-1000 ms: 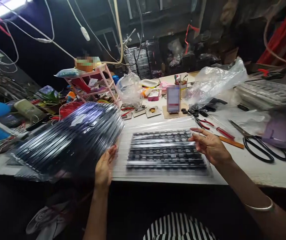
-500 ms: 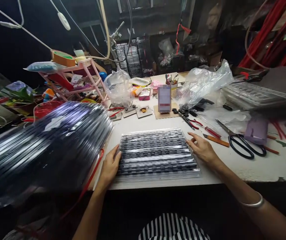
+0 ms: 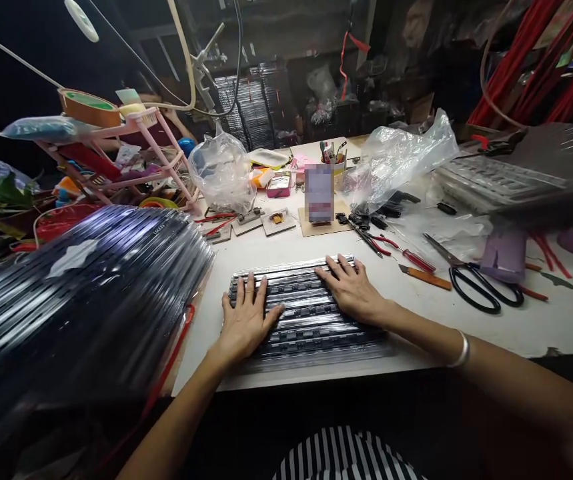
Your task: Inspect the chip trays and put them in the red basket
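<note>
A shiny clear plastic tray with rows of dark parts (image 3: 306, 308) lies flat near the front edge of the white table (image 3: 356, 377). Spread over its left part is my left hand (image 3: 246, 323), palm down, fingers apart. My right hand (image 3: 353, 290) rests on the upper right part of the same tray, its fingers also spread. Neither hand grips anything. Left of the tray is a large stack of similar shiny dark trays (image 3: 81, 293), with a red strap (image 3: 179, 343) along its right side.
Scissors (image 3: 471, 277), an orange-handled cutter (image 3: 425, 277) and red pliers (image 3: 383, 241) lie to the right. Crumpled clear plastic bags (image 3: 399, 167) stand behind. A pink rack (image 3: 159, 147) holds tape at back left. A pixelated upright object (image 3: 319, 193) stands behind the tray.
Both hands have moved from the tray's left and right sides onto its top, with fingers now spread. The whole view has shifted slightly, so the background sits further left.
</note>
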A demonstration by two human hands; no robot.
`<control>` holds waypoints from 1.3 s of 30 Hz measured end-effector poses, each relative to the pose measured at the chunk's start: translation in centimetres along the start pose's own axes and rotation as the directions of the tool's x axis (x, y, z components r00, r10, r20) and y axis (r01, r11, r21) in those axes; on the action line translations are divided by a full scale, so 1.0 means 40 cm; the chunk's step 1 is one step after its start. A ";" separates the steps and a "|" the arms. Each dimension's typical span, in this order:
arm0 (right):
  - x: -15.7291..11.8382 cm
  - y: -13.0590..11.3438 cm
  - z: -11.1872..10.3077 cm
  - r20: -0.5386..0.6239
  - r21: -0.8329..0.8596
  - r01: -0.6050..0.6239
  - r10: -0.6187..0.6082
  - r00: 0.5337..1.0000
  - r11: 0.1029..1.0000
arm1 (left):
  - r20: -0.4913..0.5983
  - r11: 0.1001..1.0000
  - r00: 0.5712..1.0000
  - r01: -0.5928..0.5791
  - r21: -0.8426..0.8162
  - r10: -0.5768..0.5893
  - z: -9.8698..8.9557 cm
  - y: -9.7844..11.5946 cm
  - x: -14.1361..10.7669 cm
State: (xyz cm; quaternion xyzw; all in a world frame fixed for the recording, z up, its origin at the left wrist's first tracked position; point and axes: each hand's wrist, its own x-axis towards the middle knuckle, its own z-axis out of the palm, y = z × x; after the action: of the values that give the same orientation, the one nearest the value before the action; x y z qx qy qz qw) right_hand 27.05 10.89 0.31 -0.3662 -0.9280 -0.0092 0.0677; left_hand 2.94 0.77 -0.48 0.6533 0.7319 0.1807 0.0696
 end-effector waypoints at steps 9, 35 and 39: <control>0.012 0.083 0.021 -0.053 0.201 -0.356 0.373 0.926 0.913 | -0.099 0.942 0.982 0.126 -0.311 -0.164 -0.069 -0.092 -0.033; -0.003 -0.026 0.001 0.136 0.173 0.189 -0.214 0.967 0.967 | 0.122 0.943 0.979 -0.193 0.270 0.165 0.010 0.070 0.051; -0.023 -0.034 -0.009 0.084 0.217 0.225 -0.248 0.965 0.950 | 0.047 0.956 0.992 -0.127 0.265 0.119 0.021 0.085 0.037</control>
State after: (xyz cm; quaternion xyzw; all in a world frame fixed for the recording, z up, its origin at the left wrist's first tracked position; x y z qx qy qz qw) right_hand 26.82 9.24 0.59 -0.2433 -0.9635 0.0987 0.0520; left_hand 6.19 2.63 0.14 0.7037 0.7063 0.0742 -0.0194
